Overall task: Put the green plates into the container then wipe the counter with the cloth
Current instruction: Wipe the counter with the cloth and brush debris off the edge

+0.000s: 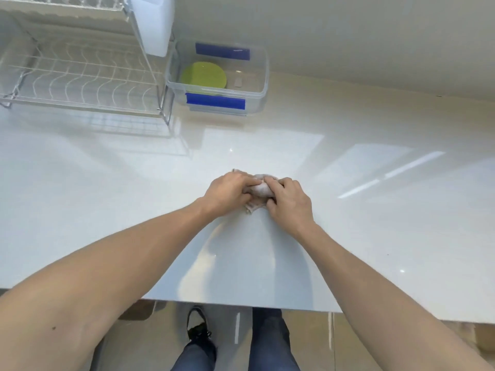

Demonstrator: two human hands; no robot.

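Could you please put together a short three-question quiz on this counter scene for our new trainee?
1. True or false: the green plates lie inside the clear container.
2. What do the left hand and right hand hold between them? A) a sponge B) a bunched cloth C) a plate
3. On which side of the container does the wire dish rack stand, as the camera sees it?

Key
1. True.
2. B; both hands grip it, and it rests on the counter.
3. To its left, empty of dishes in its visible part.
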